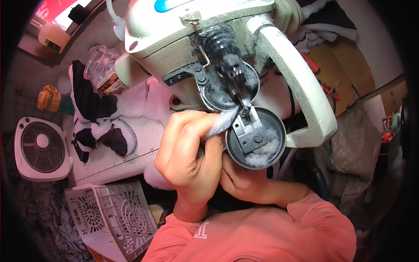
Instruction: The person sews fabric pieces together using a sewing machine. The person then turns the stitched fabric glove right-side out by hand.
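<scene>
Fleecy grey fabric sits at the needle area of the fur sewing machine, its edge reaching between the upper toothed disc and the lower toothed disc. Bent fingers and thumb of the left hand pinch it just left of the discs. Below the lower disc, the right hand is partly hidden, so its grip cannot be told. Black fleece-edged pieces lie on the worktable, near a box fan.

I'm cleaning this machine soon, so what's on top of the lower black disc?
On the lower black disc are a dark metal bracket and pale fluff. The surface beneath them is covered and can't be seen.
</scene>
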The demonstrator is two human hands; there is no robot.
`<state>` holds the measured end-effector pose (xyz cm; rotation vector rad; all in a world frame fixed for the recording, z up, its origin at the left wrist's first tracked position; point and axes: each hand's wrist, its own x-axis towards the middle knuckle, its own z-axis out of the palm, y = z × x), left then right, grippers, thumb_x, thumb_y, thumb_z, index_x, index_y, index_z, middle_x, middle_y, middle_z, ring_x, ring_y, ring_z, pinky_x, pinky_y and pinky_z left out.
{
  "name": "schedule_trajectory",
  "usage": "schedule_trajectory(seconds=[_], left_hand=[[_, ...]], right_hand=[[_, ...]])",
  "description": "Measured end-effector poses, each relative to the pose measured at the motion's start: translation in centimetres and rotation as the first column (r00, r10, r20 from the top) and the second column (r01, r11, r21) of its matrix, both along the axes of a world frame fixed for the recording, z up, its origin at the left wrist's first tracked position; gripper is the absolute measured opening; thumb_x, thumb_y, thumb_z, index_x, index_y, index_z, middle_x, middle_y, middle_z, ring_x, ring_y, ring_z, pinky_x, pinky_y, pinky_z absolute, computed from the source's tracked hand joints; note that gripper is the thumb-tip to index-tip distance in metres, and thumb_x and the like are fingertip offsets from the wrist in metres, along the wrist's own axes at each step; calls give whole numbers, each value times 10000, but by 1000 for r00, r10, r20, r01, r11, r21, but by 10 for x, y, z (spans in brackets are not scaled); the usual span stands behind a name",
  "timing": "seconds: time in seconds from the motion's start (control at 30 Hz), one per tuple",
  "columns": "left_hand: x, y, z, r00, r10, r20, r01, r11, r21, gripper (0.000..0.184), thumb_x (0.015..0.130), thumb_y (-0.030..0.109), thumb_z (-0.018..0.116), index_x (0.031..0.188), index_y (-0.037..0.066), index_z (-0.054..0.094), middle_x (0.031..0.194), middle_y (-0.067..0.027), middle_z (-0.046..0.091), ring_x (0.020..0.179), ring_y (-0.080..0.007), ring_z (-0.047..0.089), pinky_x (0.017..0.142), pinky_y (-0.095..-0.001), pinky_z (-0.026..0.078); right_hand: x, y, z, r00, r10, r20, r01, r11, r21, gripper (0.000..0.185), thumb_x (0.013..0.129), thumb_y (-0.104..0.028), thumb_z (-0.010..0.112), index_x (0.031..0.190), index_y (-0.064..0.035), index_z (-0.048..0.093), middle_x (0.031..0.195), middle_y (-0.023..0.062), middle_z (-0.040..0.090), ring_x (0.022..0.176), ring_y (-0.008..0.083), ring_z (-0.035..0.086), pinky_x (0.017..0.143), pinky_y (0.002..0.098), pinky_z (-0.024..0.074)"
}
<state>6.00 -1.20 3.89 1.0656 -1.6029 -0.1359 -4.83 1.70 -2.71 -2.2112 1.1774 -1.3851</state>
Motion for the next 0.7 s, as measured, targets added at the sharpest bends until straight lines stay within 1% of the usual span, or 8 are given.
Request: schedule_trajectory(seconds=[0.2, 0.3, 0.37, 0.4, 0.47, 0.5, 0.57, 0.7], left_hand=[[-1, -2, 0, 999, -30, -13, 30, 999, -26, 196, 710, -131, 713, 871, -26, 672, 802, -115, 633, 720, -217, 625, 637, -293, 500], [-2, 0, -4, 1000, -30, -6, 29, 999, -20, 214, 720, -138, 702, 893, -15, 669, 813, -126, 633, 727, -232, 630, 651, -296, 508], [-7, 2, -14, 949, -36, -312, 23, 999, -45, 242, 723, -146, 689, 922, -13, 660, 888, -167, 631, 765, -264, 634, 664, -317, 524], [-4, -1, -22, 950, -36, -311, 23, 999, -46, 242, 723, -146, 689, 922, -13, 660, 888, -167, 631, 765, -264, 634, 664, -317, 524], [9, -9, -33, 990, -125, -67, 100, 950, -296, 273, 707, -119, 690, 957, -16, 652, 1017, -218, 604, 823, -302, 638, 673, -334, 537], [12, -6, -30, 990, -125, -66, 101, 950, -295, 273, 707, -119, 690, 957, -16, 652, 1017, -218, 604, 823, -302, 638, 673, -334, 537], [17, 3, -21, 947, 40, 319, 19, 983, -180, 286, 686, -76, 689, 966, -27, 653, 1117, -243, 564, 879, -327, 637, 673, -338, 542], [16, 7, -20, 934, 78, 348, -26, 988, -152, 272, 669, -43, 683, 940, -30, 665, 1138, -244, 547, 948, -345, 617, 656, -343, 530]], right_hand=[[0, 1, 2, 999, -7, 45, 6, 1000, 20, 305, 791, -68, 654, 1095, -79, 635, 1067, 95, 627, 1001, 316, 590, 880, 486, 423], [-2, 2, 1, 1000, -4, 0, 4, 1000, 13, 335, 793, -70, 654, 1127, -80, 624, 1109, 93, 622, 1041, 306, 585, 916, 480, 415], [-4, 2, 1, 999, -11, -34, 10, 999, -43, 392, 786, -68, 663, 1173, -85, 607, 1161, 90, 612, 1094, 298, 569, 963, 477, 400], [-5, 3, 0, 999, -12, -32, 10, 999, -44, 392, 786, -68, 663, 1173, -85, 607, 1161, 90, 612, 1094, 298, 569, 963, 477, 400], [-7, 4, -4, 995, -17, -101, 11, 998, -59, 355, 871, -189, 634, 1207, -85, 592, 1212, 64, 602, 1139, 255, 557, 993, 434, 400], [-8, 5, -5, 995, -17, -101, 11, 998, -59, 355, 871, -189, 634, 1207, -85, 592, 1212, 64, 602, 1139, 255, 557, 993, 434, 400], [-9, 6, -10, 935, -123, -334, 85, 988, -128, 361, 900, -241, 597, 1223, -82, 585, 1219, 52, 600, 1136, 214, 558, 985, 394, 412], [-8, 10, -20, 628, -334, -702, 167, 940, -297, 404, 958, -347, 524, 1254, -76, 571, 1235, 26, 595, 1128, 131, 561, 968, 314, 436]])
